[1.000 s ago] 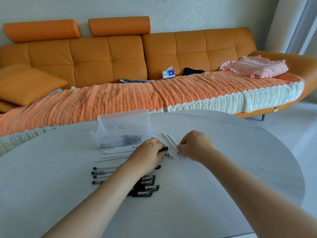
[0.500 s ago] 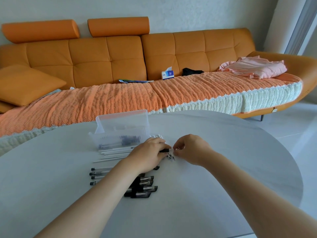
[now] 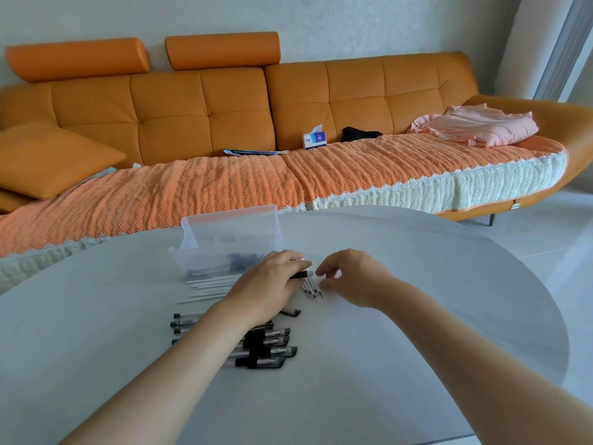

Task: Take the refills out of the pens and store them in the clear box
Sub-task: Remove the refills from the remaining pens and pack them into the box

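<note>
**A:** What are our hands doing?

**B:** Our left hand (image 3: 272, 285) grips a pen (image 3: 300, 275) near its black end and holds it low over the counter (image 3: 417, 316), we think to steady it. Our right hand (image 3: 351, 274) has its fingers curled right at that end. We cannot tell if it pinches anything.

**A:** And the refills?

**B:** A few loose refills (image 3: 310, 288) lie side by side between our hands. Dark refills (image 3: 239, 260) show inside the clear box (image 3: 205, 252), just beyond our left hand. Its lid stands open, so we can drop more straight in. The capped pens (image 3: 269, 350) are piled under our left forearm, we judge for easy reach.
</note>
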`<state>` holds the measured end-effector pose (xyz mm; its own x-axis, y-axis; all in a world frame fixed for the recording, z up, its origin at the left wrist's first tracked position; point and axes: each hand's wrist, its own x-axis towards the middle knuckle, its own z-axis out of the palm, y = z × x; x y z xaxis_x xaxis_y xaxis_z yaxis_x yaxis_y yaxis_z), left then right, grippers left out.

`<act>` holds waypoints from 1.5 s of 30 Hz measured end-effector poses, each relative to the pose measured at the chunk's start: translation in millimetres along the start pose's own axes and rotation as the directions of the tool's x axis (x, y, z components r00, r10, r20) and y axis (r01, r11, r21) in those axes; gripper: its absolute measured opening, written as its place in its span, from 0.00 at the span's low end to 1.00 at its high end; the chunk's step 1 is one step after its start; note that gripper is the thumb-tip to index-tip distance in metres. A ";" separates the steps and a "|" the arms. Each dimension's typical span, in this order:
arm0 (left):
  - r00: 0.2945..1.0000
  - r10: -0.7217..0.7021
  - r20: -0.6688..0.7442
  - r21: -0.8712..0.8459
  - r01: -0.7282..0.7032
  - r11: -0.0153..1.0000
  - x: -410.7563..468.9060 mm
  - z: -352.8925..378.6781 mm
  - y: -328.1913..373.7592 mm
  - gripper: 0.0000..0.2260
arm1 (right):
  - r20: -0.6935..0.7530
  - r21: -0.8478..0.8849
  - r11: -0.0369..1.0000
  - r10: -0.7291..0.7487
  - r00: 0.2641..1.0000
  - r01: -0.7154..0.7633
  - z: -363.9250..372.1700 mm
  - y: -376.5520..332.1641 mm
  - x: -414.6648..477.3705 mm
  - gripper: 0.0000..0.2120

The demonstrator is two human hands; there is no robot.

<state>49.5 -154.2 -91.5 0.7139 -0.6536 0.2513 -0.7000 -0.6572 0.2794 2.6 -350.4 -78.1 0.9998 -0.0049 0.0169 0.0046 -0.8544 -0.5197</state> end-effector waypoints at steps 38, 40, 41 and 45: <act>0.983 -0.164 -0.084 0.032 0.167 0.985 -76.9 -48.4 -86.5 0.09 | 0.019 -0.241 0.911 -0.339 0.941 0.333 57.1 -93.6 29.7 0.06; 0.984 -0.141 -0.110 0.064 0.148 0.987 -77.4 -49.3 -86.0 0.08 | -0.030 -0.218 0.914 -0.356 0.934 0.342 50.6 -91.7 26.4 0.05; 0.984 -0.131 -0.120 0.073 0.140 0.987 -77.5 -49.6 -85.0 0.08 | -0.044 -0.206 0.917 -0.359 0.932 0.343 47.7 -90.8 24.8 0.04; 0.983 -0.089 -0.160 0.092 0.105 0.990 -77.1 -50.2 -77.9 0.09 | -0.057 -0.111 0.935 -0.344 0.937 0.337 41.6 -87.8 17.3 0.04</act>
<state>49.9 -33.7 -86.2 0.7672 -0.5239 0.3700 -0.6198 -0.7541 0.2174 20.2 -253.8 -67.7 0.9344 0.2599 0.2435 0.3392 -0.8580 -0.3857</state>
